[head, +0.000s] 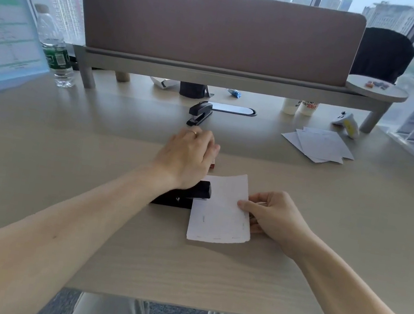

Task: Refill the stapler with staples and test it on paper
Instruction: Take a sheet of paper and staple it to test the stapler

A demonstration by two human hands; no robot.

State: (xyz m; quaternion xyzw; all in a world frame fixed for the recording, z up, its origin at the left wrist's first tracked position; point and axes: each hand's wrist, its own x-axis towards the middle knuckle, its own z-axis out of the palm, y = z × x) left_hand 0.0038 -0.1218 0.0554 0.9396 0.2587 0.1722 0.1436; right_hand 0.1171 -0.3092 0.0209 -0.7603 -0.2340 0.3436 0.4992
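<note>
Head view: a black stapler [196,195] lies on the pale wooden desk [54,147] just in front of the person, its nose pointing right and overlapping the left edge of a small white paper sheet [219,209]. Several staples already sit along the sheet's left, bottom and right margins.

The right hand [273,216] pinches the sheet's right edge. Its thumb [243,204] lies on top of the paper and the other fingers are curled beneath, so the sheet is held flat with its near corner just off the desk.

The left hand [187,156] reaches past the stapler, so the stapler lies under the wrist, not under the fingers. Its fingers [210,145] are bent downward and close together over a small reddish object [212,165] that shows only at the hand's edge. Whether they grip it cannot be told, as the fingertips are hidden. A ring [194,133] is on one finger.

Farther back on the desk stands a second black stapler [200,113], well apart from both hands. A fan of loose white sheets [320,147] lies to the right, and a water bottle [55,50] stands at the far left.
</note>
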